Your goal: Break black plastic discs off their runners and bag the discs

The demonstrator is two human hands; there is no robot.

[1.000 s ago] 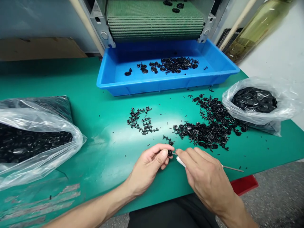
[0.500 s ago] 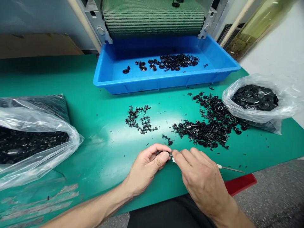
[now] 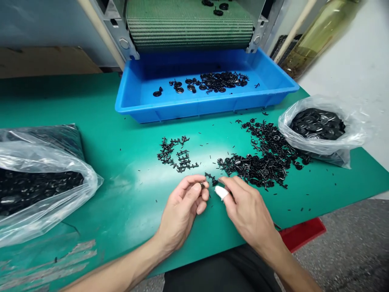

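Green workbench (image 3: 91, 109) beneath two bare hands.
Left hand (image 3: 182, 211) pinched a small black plastic part (image 3: 202, 185), mostly hidden by fingers; right hand (image 3: 249, 215) curled, its grip unclear; black plastic pieces (image 3: 258, 162) lay just ahead.

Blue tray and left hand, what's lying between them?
In the head view, a cluster of black plastic sprue pieces and scattered small black bits lie on the green mat between the blue tray and the left hand.
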